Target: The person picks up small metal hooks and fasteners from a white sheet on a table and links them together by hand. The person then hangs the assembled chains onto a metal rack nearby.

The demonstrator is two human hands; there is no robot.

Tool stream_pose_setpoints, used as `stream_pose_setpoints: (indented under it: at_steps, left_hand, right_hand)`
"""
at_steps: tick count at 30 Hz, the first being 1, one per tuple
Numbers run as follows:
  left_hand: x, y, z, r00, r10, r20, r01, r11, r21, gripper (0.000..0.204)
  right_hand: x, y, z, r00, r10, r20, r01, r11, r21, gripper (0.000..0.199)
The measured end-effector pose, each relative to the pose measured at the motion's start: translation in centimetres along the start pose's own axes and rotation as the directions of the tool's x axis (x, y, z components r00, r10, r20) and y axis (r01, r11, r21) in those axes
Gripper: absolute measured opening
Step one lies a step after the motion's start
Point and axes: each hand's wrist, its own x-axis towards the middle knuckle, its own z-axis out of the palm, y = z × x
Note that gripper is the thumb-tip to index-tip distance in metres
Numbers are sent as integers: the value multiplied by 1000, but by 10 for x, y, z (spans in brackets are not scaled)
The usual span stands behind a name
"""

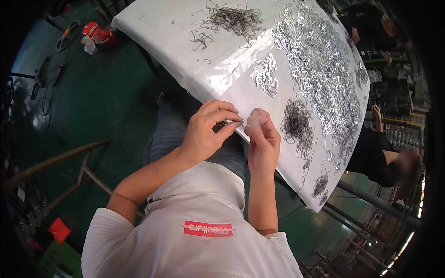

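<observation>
Head view: my left hand (206, 127) pinches a metal piece (242, 121), likely light, stiff, best end-held; right hand (264, 134), I can't tell.

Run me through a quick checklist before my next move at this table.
1. Left hand grip on the small dark piece: ok, seems pinched; its exact kind is unclear.
2. Right hand grip: cannot tell, the fingertips are blurred.
3. Bright narrow pieces kept apart from the big bright heap: ok, bare table shows between.
4. Far-left dark hooks gathered together: not ok, several lie strayed outside the pile.
5. Co-worker's hand clear of yours: ok, it's across the table.
</observation>
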Motion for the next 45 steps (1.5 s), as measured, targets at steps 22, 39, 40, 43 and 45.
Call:
stream_pose_setpoints:
  at_steps: [22,39,40,43,45]
  left_hand:
    - [169,-123,96,971,180,156,-238,775,585,13]
    - [131,-96,80,957,-210,201,28,755,655,13]
    - [131,-96,78,960,-187,207,12,769,639,13]
    - [125,-92,66,965,-149,216,9,841,541,13]
    - [119,-86,53,963,-191,189,116,931,347,12]
  right_hand:
    - [-9,15,-1,972,-224,74,235,953,-193,3]
    - [-13,22,-7,982,-183,51,190,958,-213,4]
    - [-13,23,-7,978,-200,56,208,952,-226,4]
    - [-12,24,-5,969,-234,75,246,939,-239,4]
    - [-12,26,-4,965,-248,83,261,938,-227,4]
